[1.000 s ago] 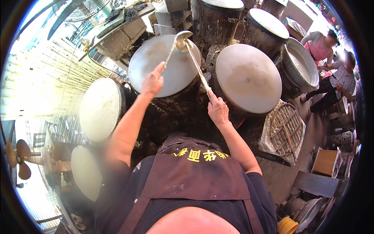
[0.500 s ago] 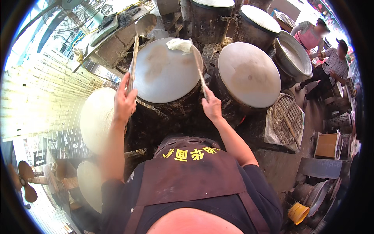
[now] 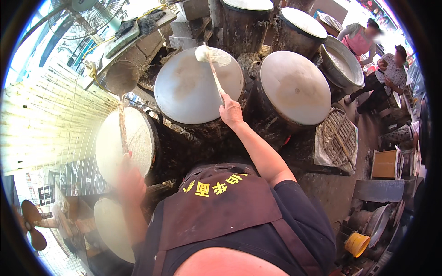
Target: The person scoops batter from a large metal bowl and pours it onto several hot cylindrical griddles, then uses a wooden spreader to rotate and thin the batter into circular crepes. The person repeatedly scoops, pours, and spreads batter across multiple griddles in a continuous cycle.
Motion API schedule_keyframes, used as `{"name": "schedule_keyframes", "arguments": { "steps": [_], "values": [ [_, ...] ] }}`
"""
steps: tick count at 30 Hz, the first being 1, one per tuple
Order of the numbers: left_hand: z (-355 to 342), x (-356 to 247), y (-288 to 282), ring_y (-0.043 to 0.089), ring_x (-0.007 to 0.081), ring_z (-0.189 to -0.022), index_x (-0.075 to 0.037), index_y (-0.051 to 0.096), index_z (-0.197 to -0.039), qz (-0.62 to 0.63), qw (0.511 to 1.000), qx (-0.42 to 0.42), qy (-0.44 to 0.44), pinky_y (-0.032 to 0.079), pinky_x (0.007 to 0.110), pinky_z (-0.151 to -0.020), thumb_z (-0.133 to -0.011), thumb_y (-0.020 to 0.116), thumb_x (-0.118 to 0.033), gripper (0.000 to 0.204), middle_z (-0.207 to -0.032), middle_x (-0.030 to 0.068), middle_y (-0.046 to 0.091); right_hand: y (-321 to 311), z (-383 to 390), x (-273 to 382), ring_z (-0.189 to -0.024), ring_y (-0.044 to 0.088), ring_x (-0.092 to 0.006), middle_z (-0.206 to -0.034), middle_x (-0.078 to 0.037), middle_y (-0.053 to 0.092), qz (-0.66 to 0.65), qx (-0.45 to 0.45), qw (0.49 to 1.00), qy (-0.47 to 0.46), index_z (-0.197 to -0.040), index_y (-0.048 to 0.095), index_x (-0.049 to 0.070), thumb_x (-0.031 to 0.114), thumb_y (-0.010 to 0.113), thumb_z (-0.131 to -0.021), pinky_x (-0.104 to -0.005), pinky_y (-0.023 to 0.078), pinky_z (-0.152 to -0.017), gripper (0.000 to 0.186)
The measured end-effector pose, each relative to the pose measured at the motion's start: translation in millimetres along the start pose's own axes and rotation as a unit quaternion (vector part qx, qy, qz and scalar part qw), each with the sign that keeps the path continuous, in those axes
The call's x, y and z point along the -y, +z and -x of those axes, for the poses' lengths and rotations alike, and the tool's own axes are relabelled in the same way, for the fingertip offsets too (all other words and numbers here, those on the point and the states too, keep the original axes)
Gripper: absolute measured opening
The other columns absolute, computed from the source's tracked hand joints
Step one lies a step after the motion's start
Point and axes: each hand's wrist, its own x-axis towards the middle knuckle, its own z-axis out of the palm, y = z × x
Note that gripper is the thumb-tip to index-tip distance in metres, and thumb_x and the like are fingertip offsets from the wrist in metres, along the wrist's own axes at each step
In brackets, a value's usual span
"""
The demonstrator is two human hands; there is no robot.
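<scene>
While the right hand (image 3: 231, 112) grasps a long-handled tool (image 3: 214, 73), that tool's far end meets a patch of white batter (image 3: 223, 59) near the 1 o'clock rim of a grey round plate (image 3: 179, 101), itself at 12 o'clock from the worker. Left hand (image 3: 131, 177): blurred, fingers seemingly wrapped round the handle of a ladle (image 3: 122, 76); bowl at 11 o'clock, near a cluttered bench (image 3: 146, 34). Obstructions, as I note them: ladle handle crosses above a cream-coated disc (image 3: 139, 140) at 10 o'clock; tool handle covers a strip of the plate. Second grey plate (image 3: 295, 87) at 1 o'clock, just beside the first. Lattice rack (image 3: 338, 138) at 2 o'clock. Person in a pink apron (image 3: 359, 45) and another in a patterned top (image 3: 395, 69): well apart, between 1 and 2 o'clock. Yellow bucket (image 3: 357, 244) near 3 o'clock. Wire fan (image 3: 87, 20) at 11 o'clock, beyond the bench.
</scene>
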Motion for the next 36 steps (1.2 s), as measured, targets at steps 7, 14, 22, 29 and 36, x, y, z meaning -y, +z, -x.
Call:
{"name": "schedule_keyframes", "arguments": {
  "steps": [7, 14, 22, 29, 36],
  "values": [
    [23.9, -4.8, -36.7, 0.034, 0.0068, -0.044, -0.012, 0.006, -0.153, 0.17, 0.983, 0.073, 0.011, 0.036, 0.02, -0.032, -0.104, 0.04, -0.018, 0.06, -0.074, 0.0042, 0.038, -28.8, -19.6, -7.6, -0.095, 0.065, -0.0381, -0.104, -0.024, 0.065, -0.015, -0.029, 0.999, 0.032, -0.129, 0.055, 0.011, 0.004, 0.059, -0.079, -0.0416, 0.052, -0.085, 0.05],
    [47.0, 0.6, -5.4, 0.032, 0.0074, -0.042, -0.014, 0.007, -0.153, 0.087, 0.995, -0.017, 0.047, 0.036, 0.021, -0.031, -0.103, 0.043, -0.017, 0.062, -0.073, 0.0049, 0.038, -6.5, -37.6, 1.2, -0.088, 0.065, -0.0408, -0.092, -0.023, 0.067, 0.012, 0.025, 0.997, -0.075, -0.128, 0.056, 0.017, 0.011, 0.057, -0.081, -0.0482, 0.052, -0.081, 0.047],
    [57.9, 12.4, 49.6, 0.028, 0.0067, -0.039, -0.014, 0.006, -0.153, 0.132, 0.988, 0.009, 0.085, 0.033, 0.021, -0.03, -0.103, 0.043, -0.017, 0.063, -0.071, 0.0046, 0.037, -4.9, -46.4, 16.9, -0.086, 0.066, -0.0385, -0.092, -0.021, 0.067, 0.042, 0.081, 0.995, -0.044, -0.125, 0.056, 0.016, 0.009, 0.06, -0.081, -0.0454, 0.053, -0.079, 0.046],
    [61.2, 28.6, 54.6, 0.031, 0.0099, -0.042, -0.008, 0.033, -0.143, 0.12, 0.988, 0.03, 0.091, 0.029, 0.024, -0.029, -0.103, 0.041, -0.019, 0.043, -0.069, 0.0019, 0.037, -53.2, -82.6, -29.5, -0.085, 0.066, -0.0362, -0.092, -0.02, 0.067, 0.003, 0.059, 0.993, -0.1, -0.127, 0.057, 0.014, 0.005, 0.057, -0.08, -0.0425, 0.053, -0.076, 0.048],
    [51.1, 35.0, 73.5, 0.03, 0.0089, -0.041, -0.01, 0.036, -0.139, 0.122, 0.989, 0.013, 0.088, 0.029, 0.023, -0.029, -0.103, 0.04, -0.019, 0.038, -0.068, 0.0012, 0.036, -20.5, -76.4, -21.5, -0.081, 0.067, -0.0333, -0.088, -0.019, 0.068, -0.012, 0.133, 0.972, -0.195, -0.124, 0.059, 0.017, 0.003, 0.057, -0.08, -0.0411, 0.054, -0.073, 0.046]
  ]
}}
